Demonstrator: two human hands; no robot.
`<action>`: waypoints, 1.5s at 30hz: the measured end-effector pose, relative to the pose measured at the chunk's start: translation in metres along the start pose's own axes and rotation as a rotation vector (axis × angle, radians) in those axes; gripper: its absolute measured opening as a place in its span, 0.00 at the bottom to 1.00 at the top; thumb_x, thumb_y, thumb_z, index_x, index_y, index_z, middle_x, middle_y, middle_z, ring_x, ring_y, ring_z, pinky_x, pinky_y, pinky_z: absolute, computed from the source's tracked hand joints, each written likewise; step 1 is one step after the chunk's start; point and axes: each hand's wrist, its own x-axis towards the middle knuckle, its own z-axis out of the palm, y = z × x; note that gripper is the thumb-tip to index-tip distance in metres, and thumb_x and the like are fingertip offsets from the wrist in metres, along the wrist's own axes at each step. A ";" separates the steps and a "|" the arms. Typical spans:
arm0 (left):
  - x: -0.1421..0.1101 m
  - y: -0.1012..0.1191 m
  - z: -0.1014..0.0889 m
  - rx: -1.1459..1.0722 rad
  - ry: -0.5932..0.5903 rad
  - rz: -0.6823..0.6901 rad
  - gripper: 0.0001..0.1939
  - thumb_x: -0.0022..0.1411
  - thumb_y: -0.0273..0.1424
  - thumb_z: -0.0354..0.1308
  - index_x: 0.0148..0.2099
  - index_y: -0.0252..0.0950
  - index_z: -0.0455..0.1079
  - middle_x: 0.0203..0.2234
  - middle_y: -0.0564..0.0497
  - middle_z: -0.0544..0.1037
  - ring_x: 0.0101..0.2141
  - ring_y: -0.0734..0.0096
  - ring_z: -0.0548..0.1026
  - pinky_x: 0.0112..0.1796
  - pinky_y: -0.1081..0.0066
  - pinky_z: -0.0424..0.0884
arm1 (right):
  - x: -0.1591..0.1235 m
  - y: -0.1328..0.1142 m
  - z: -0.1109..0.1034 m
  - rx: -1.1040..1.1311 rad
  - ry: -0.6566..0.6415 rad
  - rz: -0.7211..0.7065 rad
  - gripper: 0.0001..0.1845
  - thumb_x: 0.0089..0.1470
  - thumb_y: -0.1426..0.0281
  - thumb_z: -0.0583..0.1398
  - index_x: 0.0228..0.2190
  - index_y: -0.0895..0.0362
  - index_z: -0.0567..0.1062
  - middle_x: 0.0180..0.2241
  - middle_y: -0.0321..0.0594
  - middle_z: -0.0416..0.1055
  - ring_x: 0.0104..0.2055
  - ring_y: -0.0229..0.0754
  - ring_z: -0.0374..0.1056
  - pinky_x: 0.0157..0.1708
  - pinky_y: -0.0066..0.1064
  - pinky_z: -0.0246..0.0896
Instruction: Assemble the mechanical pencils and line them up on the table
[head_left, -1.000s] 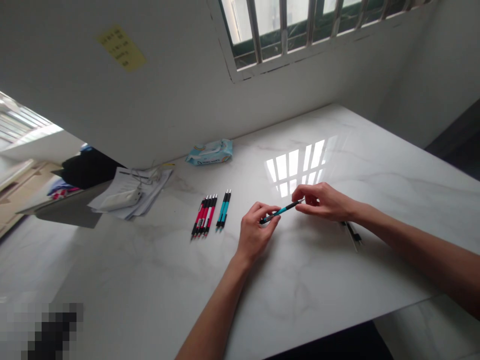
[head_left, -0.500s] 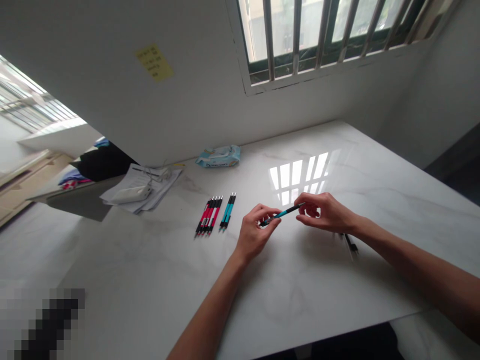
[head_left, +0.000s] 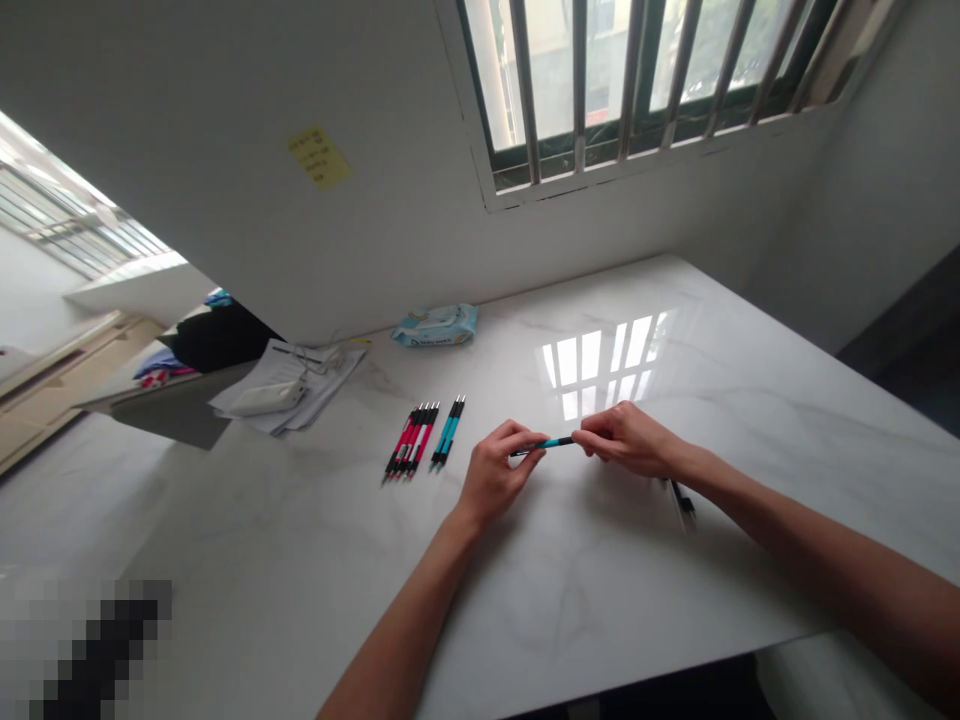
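Observation:
A blue and black pen (head_left: pixel 556 442) is held level between my two hands above the white marbled table. My left hand (head_left: pixel 499 468) pinches its left end between thumb and fingers. The black right end sits in the closed fingertips of my right hand (head_left: pixel 626 440), which cover the tip. To the left of my hands lie two blue pens (head_left: pixel 448 433) side by side. Next to those is a row of several red and black pens (head_left: pixel 410 443). Partly hidden beneath my right wrist are black and white pen-like pieces (head_left: pixel 682 500).
A pale blue wipes pack (head_left: pixel 435 326) lies against the wall at the table's back. Papers (head_left: pixel 330 380) with a white device (head_left: pixel 268 398) on them are at the left. The table's (head_left: pixel 570 600) front edge runs below my forearms. A yellow note (head_left: pixel 320 157) sticks to the wall.
My right fingers have closed onto the pen's black end, where they were looser before. The pen has turned closer to level. The view has shifted slightly.

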 end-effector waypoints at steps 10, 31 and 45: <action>0.008 -0.033 -0.039 0.546 0.108 -0.249 0.12 0.69 0.27 0.57 0.47 0.41 0.82 0.36 0.48 0.82 0.40 0.60 0.78 0.47 0.64 0.71 | 0.000 0.027 -0.042 -0.161 0.309 0.007 0.20 0.67 0.54 0.61 0.38 0.55 0.85 0.26 0.38 0.77 0.27 0.40 0.68 0.31 0.34 0.60; 0.014 -0.057 -0.052 0.791 0.103 -0.358 0.16 0.71 0.30 0.54 0.49 0.39 0.84 0.45 0.39 0.84 0.46 0.47 0.78 0.49 0.58 0.71 | -0.098 0.035 -0.038 -0.348 0.061 0.149 0.39 0.60 0.55 0.69 0.70 0.45 0.72 0.59 0.48 0.79 0.58 0.62 0.76 0.56 0.56 0.73; 0.010 0.007 0.019 -0.558 -0.155 -0.198 0.25 0.65 0.49 0.69 0.55 0.36 0.77 0.40 0.44 0.85 0.37 0.65 0.83 0.42 0.65 0.79 | -0.045 -0.032 0.001 -0.305 0.280 -0.363 0.31 0.65 0.67 0.67 0.67 0.44 0.72 0.58 0.47 0.78 0.59 0.57 0.75 0.57 0.53 0.77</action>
